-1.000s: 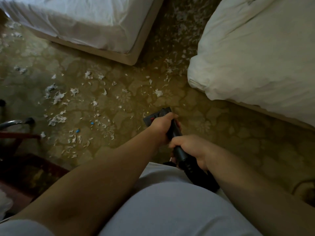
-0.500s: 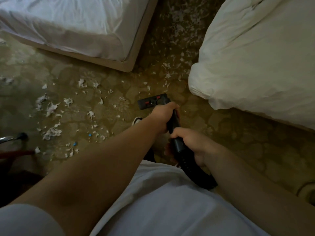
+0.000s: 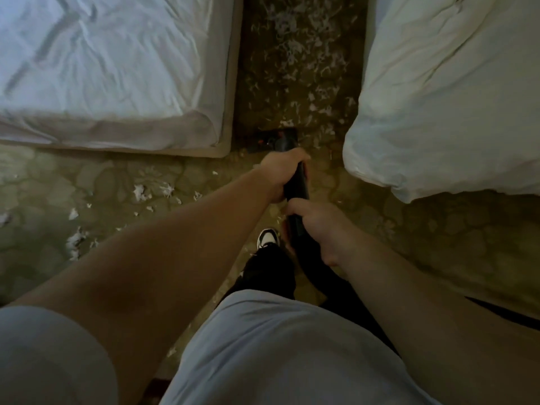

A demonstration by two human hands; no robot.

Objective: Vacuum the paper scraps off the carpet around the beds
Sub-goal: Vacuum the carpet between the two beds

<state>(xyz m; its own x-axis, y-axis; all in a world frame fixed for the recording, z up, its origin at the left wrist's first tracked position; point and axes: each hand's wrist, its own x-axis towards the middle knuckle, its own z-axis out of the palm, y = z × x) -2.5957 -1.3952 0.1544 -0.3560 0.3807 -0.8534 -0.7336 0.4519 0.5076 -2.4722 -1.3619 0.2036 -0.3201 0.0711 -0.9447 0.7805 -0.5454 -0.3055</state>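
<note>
I hold a black vacuum wand with both hands. My left hand grips it higher up, near the floor head. My right hand grips it lower, where the black hose begins. The black floor head sits on the carpet at the mouth of the gap between the two beds. White paper scraps lie thick in that gap beyond the head. More paper scraps are scattered on the carpet to my left.
The left bed with a white sheet and beige base borders the gap. The right bed with a bulky white duvet overhangs the other side. My white and black shoe stands just behind the wand on the patterned carpet.
I have stepped forward and the floor head has advanced from the open carpet to the entrance of the gap between the beds. Both hands keep their grip on the wand.
</note>
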